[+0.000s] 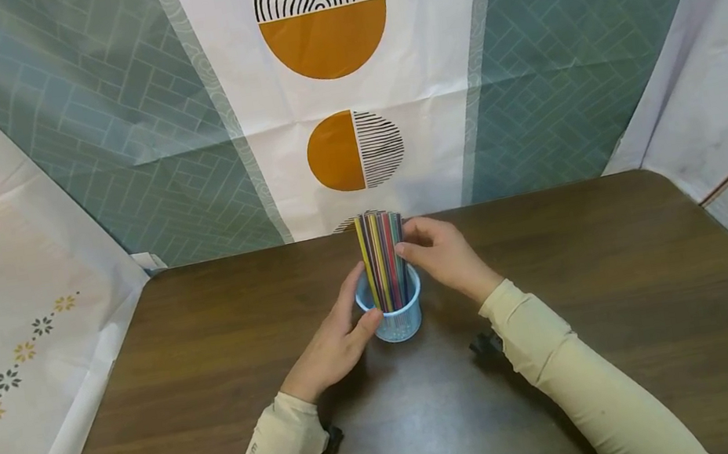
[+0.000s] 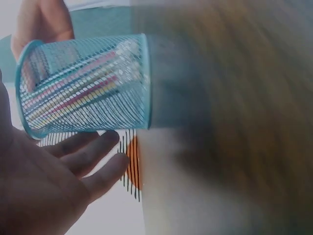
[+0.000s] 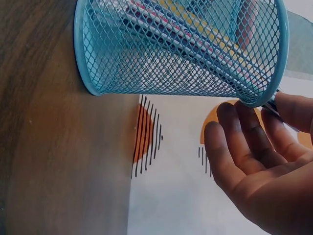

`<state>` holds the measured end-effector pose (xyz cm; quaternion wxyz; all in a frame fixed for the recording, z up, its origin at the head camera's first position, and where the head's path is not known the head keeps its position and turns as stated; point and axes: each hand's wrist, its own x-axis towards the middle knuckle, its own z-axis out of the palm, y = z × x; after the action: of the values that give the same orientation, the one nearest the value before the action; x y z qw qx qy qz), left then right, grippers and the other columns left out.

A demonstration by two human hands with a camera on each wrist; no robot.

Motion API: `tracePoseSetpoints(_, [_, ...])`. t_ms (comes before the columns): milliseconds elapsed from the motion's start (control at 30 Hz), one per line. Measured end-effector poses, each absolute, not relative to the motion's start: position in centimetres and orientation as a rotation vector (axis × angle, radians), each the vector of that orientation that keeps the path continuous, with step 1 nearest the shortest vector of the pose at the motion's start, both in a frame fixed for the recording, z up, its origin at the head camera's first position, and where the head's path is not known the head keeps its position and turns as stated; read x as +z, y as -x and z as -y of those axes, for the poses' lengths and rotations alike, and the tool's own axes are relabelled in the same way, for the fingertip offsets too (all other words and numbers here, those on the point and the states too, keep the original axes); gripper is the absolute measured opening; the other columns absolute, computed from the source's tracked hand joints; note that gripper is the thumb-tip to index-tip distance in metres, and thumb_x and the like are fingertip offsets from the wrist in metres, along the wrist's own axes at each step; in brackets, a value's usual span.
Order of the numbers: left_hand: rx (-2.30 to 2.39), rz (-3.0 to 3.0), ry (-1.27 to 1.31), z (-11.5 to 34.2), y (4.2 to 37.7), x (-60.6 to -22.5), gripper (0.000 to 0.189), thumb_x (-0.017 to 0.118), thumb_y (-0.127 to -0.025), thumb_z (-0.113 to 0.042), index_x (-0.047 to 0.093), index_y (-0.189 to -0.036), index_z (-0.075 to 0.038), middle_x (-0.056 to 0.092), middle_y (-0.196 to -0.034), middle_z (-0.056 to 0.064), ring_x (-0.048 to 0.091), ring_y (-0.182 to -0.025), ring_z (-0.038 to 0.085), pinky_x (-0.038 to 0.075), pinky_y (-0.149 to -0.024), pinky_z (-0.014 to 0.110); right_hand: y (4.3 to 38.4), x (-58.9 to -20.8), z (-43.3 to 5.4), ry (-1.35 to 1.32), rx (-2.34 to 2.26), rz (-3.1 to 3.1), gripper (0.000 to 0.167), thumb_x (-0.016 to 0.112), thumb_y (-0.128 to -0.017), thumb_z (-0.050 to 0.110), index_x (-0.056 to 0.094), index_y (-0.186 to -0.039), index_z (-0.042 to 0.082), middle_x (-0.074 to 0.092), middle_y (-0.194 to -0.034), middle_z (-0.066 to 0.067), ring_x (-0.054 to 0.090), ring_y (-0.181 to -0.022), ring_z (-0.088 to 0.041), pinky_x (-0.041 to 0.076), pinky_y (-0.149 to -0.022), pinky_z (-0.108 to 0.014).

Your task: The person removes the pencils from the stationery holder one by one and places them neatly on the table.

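Observation:
A light blue mesh pencil cup [image 1: 400, 326] stands upright on the table, holding a bundle of colored pencils [image 1: 383, 259] in yellow, red, green and dark shades. My left hand [image 1: 335, 342] is at the cup's left side, thumb by the front rim and fingers extended beside the mesh, as the left wrist view shows. My right hand [image 1: 442, 250] pinches pencils at the right edge of the bundle, above the rim, between thumb and index finger. In the right wrist view its other fingers [image 3: 239, 142] are loosely bent below the rim.
The brown wooden table [image 1: 211, 346] spreads out around the cup. A patterned cloth [image 1: 343, 95] hangs behind its far edge, with pale cloths [image 1: 13, 314] at the sides. Dark wrist-worn devices [image 1: 486, 345] show under the sleeves.

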<state>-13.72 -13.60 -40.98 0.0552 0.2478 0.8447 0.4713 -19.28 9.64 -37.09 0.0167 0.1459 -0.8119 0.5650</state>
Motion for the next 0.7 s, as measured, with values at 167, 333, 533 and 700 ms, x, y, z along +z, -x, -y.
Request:
tracePoseSetpoints(167, [1.475, -2.587, -0.655, 13.2, 14.0, -40.6, 0.073, 0.045, -0.106, -0.048, 0.006, -0.164, -0.026, 0.017, -0.166, 0.007, 0.023, -0.148, 0.027, 0.023, -0.115, 0.056, 19.0, -36.8, -9.7, -0.429, 1.677, 2.532, 0.016, 0.068, -0.098, 0.012, 0.068, -0.11, 0.002, 0.069, -0.11, -0.012, 0.06, -0.105, -0.029, 0.047, -0.097, -0.047])
tracePoseSetpoints(333, [1.382, -2.631, -0.567, 13.0, 14.2, -40.4, 0.074, 0.049, -0.105, -0.051, 0.007, -0.163, -0.033, 0.016, -0.166, 0.001, 0.024, -0.148, 0.026, 0.025, -0.114, 0.056, 18.6, -36.2, -9.8, -0.388, 1.577, 2.581, 0.017, 0.068, -0.099, 0.017, 0.068, -0.112, 0.007, 0.069, -0.109, -0.008, 0.06, -0.102, -0.027, 0.049, -0.095, -0.046])
tracePoseSetpoints(533, [1.37, -2.631, -0.553, 12.8, 14.4, -40.2, 0.073, 0.05, -0.104, -0.053, 0.01, -0.162, -0.036, 0.019, -0.166, 0.0, 0.026, -0.148, 0.028, 0.026, -0.113, 0.06, 18.2, -35.5, -10.0, -0.358, 1.554, 2.56, 0.017, 0.067, -0.099, 0.017, 0.067, -0.114, 0.008, 0.07, -0.105, -0.008, 0.06, -0.099, -0.027, 0.05, -0.092, -0.046])
tracePoseSetpoints(700, [1.398, -2.583, -0.539, 13.0, 14.2, -40.7, 0.073, 0.05, -0.103, -0.053, 0.01, -0.162, -0.038, 0.02, -0.165, -0.002, 0.025, -0.148, 0.027, 0.026, -0.112, 0.061, 18.0, -35.5, -10.2, -0.358, 1.551, 2.523, 0.018, 0.068, -0.098, 0.016, 0.068, -0.112, 0.006, 0.07, -0.1, -0.007, 0.061, -0.095, -0.026, 0.052, -0.09, -0.045])
